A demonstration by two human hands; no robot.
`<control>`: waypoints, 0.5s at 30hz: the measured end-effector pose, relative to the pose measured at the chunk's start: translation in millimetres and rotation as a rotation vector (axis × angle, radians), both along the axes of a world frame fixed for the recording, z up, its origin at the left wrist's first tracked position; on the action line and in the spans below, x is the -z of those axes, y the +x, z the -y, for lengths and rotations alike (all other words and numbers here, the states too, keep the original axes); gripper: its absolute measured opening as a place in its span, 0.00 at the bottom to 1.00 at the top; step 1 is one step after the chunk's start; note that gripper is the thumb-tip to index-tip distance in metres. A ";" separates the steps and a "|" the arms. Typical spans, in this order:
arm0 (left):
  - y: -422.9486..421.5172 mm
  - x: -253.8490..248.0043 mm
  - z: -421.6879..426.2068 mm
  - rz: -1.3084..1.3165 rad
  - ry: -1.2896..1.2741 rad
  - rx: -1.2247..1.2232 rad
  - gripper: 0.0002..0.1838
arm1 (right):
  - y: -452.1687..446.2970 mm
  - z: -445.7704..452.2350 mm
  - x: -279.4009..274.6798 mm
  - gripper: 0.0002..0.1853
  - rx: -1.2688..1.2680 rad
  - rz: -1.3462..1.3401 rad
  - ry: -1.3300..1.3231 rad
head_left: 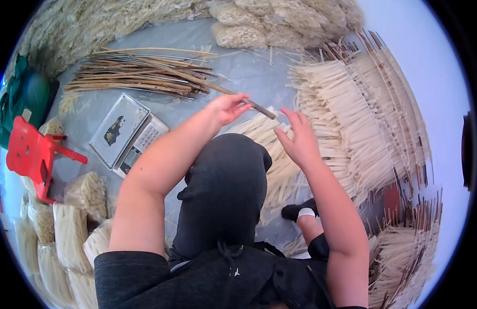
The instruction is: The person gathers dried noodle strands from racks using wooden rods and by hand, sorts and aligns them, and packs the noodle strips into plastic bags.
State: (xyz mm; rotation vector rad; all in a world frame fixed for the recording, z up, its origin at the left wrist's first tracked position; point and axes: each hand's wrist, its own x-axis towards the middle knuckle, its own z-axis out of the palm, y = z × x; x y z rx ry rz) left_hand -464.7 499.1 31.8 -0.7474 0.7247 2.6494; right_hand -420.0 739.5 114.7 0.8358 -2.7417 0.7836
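My left hand (228, 108) has its fingers closed around a long brown wooden stick (261, 109), which slants from the upper left down toward my right side. Just past the stick's near end is my right hand (302, 141), its thumb and fingers spread with nothing visible between them. Below the stick, pale flat dried strips (279, 177) lie loosely on the floor beside my knee. A pile of similar sticks (140, 73) rests beyond my left hand, and the far end of the held stick overlaps it.
At left are a weighing scale (120, 131), a red plastic chair (30, 149) and bagged strips (71, 237). Strips hung on rods (352, 113) are stacked at right against a white wall (421, 46). Bulging clear bags (279, 23) line the back.
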 end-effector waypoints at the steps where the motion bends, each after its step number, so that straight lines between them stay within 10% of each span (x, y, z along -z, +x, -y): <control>1: -3.8 16.9 8.4 0.018 -0.021 -0.095 0.10 | 5.9 -14.5 3.1 0.22 0.000 0.068 -0.015; 8: -60.7 108.7 101.5 -0.029 -0.107 -0.332 0.06 | 68.6 -162.5 39.3 0.16 0.341 0.618 -0.197; 12: -93.3 91.2 173.8 -0.059 -0.412 -0.846 0.24 | 110.9 -202.2 28.7 0.15 0.611 0.778 -0.315; 15: -92.1 85.5 179.5 0.051 -0.614 -0.672 0.22 | 131.5 -215.9 25.3 0.15 0.673 0.764 -0.410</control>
